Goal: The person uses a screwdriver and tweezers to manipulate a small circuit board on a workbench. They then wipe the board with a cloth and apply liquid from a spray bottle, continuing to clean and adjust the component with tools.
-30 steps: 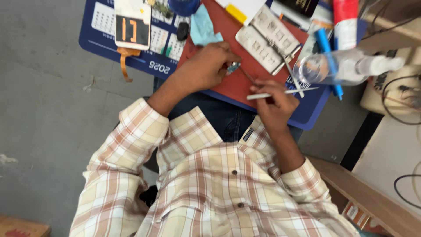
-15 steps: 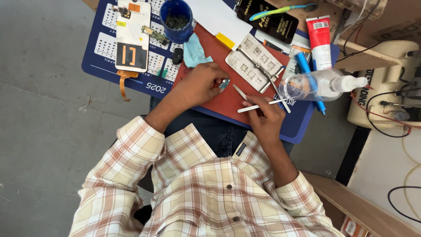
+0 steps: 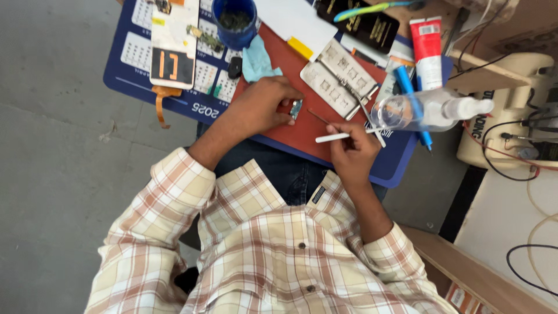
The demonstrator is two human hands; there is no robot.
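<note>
My left hand [image 3: 261, 107] rests on a red mat [image 3: 302, 136] and pinches a small circuit board [image 3: 295, 109] between its fingertips. My right hand [image 3: 349, 150] is a little to the right of it and grips a thin white stick tool [image 3: 340, 137] that lies roughly level. A thin dark probe [image 3: 318, 116] also runs from its fingers toward the board; its tip stops just short of it. Both forearms wear a checked shirt.
A blue calendar mat [image 3: 131, 75] lies under the red one. On it are an opened phone [image 3: 174, 43], a blue cup [image 3: 234, 20], a light blue cloth [image 3: 258, 63], a white parts tray [image 3: 337, 75], a clear bottle [image 3: 433, 110], a red tube [image 3: 427, 49] and a blue pen [image 3: 411, 96].
The view has tilted, so the desk and both hands sit lower in the frame. My left hand stays on the small board; my right hand keeps the white tool close beside it.
</note>
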